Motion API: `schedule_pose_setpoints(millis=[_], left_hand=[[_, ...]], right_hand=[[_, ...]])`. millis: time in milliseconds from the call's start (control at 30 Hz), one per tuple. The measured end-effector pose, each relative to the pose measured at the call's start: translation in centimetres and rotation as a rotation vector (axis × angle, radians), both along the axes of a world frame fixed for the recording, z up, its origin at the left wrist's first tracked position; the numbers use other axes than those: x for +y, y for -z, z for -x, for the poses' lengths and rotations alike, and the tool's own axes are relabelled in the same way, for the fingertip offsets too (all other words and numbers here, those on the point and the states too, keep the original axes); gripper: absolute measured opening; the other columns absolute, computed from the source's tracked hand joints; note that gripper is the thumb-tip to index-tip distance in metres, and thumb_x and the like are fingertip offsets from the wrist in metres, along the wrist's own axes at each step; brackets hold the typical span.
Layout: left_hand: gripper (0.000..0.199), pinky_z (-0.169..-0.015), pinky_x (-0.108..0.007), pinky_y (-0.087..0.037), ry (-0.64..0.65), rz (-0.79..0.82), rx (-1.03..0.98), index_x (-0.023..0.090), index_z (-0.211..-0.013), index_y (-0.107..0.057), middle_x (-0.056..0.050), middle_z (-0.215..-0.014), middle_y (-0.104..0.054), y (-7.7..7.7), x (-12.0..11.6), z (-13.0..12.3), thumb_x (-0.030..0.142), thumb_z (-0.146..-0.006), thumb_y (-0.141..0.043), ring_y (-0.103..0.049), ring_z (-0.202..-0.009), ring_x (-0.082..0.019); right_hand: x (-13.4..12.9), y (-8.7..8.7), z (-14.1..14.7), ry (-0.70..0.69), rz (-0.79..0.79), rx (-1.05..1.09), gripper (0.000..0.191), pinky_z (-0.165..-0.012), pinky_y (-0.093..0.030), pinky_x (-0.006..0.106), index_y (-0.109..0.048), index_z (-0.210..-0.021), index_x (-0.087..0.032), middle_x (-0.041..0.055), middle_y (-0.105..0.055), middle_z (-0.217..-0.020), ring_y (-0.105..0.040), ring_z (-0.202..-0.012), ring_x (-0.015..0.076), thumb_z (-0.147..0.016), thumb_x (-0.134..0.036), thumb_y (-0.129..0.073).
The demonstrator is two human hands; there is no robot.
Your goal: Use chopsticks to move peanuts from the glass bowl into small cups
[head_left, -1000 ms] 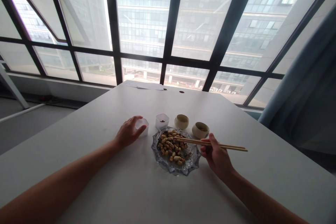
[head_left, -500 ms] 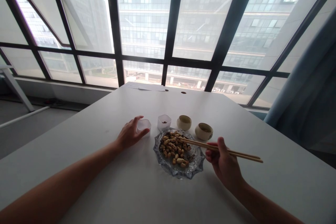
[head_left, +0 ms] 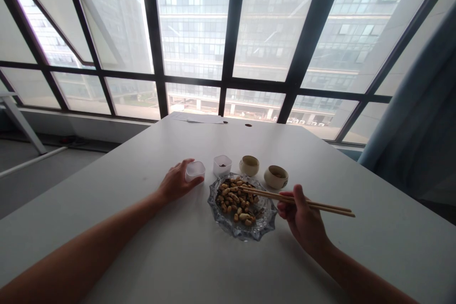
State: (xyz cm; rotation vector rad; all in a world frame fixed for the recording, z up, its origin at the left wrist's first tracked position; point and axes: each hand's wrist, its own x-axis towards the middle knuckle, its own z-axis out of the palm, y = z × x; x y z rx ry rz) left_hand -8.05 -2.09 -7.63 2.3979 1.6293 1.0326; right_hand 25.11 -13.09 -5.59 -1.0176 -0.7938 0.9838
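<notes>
My right hand point(head_left: 302, 221) grips a pair of wooden chopsticks point(head_left: 320, 207), their tips down among the peanuts point(head_left: 233, 199) in a clear glass dish point(head_left: 237, 233) with a scalloped rim. Darker bits lie mixed in with the nuts; I cannot tell whether the tips pinch anything. On the left, my left hand point(head_left: 178, 180) curls thumb and fingers around a small translucent plastic cup point(head_left: 195, 171) standing on the table. Beside that cup is a second translucent cup point(head_left: 223, 166) with a few dark bits at its bottom.
Two beige ceramic cups point(head_left: 249, 166) point(head_left: 276, 177) stand just behind the dish, the right one with something inside. All rests on a white table point(head_left: 171, 256). Sheets of paper point(head_left: 203, 118) lie at its far edge, by the windows. A blue curtain point(head_left: 402, 99) hangs at right.
Hardly anything differs. The view has shifted very slightly, and the chopsticks stay among the peanuts while my left hand keeps its place at the plastic cup.
</notes>
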Motion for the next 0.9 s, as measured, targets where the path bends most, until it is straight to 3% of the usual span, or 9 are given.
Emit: schedule_pose_setpoints(millis=[133,233,400,500,667,900], left_hand=[[0.072,-0.095,-0.049,-0.05,0.001,0.018,0.006,0.019,-0.129,-0.051,-0.017,-0.12,-0.068,0.2,0.2,0.1,0.07,-0.079,-0.058,-0.066,-0.108,-0.034],[0.07,-0.095,-0.048,-0.05,0.009,0.012,0.001,0.02,-0.128,-0.052,-0.016,-0.12,-0.068,0.4,0.3,0.1,0.069,-0.079,-0.058,-0.066,-0.107,-0.033],[0.068,-0.094,-0.048,-0.051,0.009,0.011,-0.01,0.021,-0.127,-0.053,-0.015,-0.118,-0.069,0.1,0.1,0.0,0.068,-0.079,-0.058,-0.067,-0.105,-0.033],[0.068,-0.093,-0.048,-0.051,0.006,0.019,-0.009,0.02,-0.127,-0.053,-0.015,-0.118,-0.069,0.0,0.0,-0.1,0.068,-0.079,-0.058,-0.067,-0.105,-0.033],[0.066,-0.091,-0.047,-0.052,0.012,0.02,-0.015,0.021,-0.127,-0.053,-0.014,-0.116,-0.069,-0.1,0.0,-0.1,0.067,-0.079,-0.059,-0.068,-0.102,-0.032],[0.068,-0.091,-0.047,-0.052,0.013,0.05,-0.016,0.02,-0.128,-0.052,-0.016,-0.119,-0.068,-0.1,0.0,0.0,0.068,-0.079,-0.058,-0.067,-0.103,-0.032]], right_hand=[[-0.4,-0.4,0.1,0.032,-0.073,-0.122,0.059,-0.039,-0.045,0.027,-0.07,-0.068,-0.016,0.005,-0.063,-0.047,-0.055,-0.038,0.0151,-0.066,-0.074,-0.073],[-1.2,-0.8,0.0,0.043,-0.253,-0.383,0.053,-0.04,-0.048,0.029,-0.071,-0.072,-0.018,0.0048,-0.064,-0.049,-0.058,-0.04,0.017,-0.081,-0.07,-0.063],[-2.4,-1.4,-1.0,-0.249,-0.719,-1.015,0.044,-0.051,-0.055,0.03,-0.076,-0.085,-0.022,0.0064,-0.071,-0.062,-0.066,-0.053,0.0188,-0.094,-0.059,-0.053],[-2.6,-1.7,-1.2,-0.355,-0.934,-1.24,0.039,-0.058,-0.056,0.03,-0.075,-0.099,-0.021,0.0064,-0.071,-0.066,-0.067,-0.058,0.0186,-0.097,-0.052,-0.051],[-2.8,-2.9,-0.5,-0.36,-1.15,-1.336,0.033,-0.057,-0.055,0.029,-0.067,-0.12,-0.017,0.0061,-0.069,-0.068,-0.063,-0.057,0.0174,-0.1,-0.039,-0.052],[-3.0,-3.4,0.0,-0.34,-1.18,-1.328,0.039,-0.055,-0.053,0.029,-0.055,-0.135,-0.016,0.0065,-0.068,-0.069,-0.062,-0.057,0.0183,-0.101,-0.035,-0.05]])
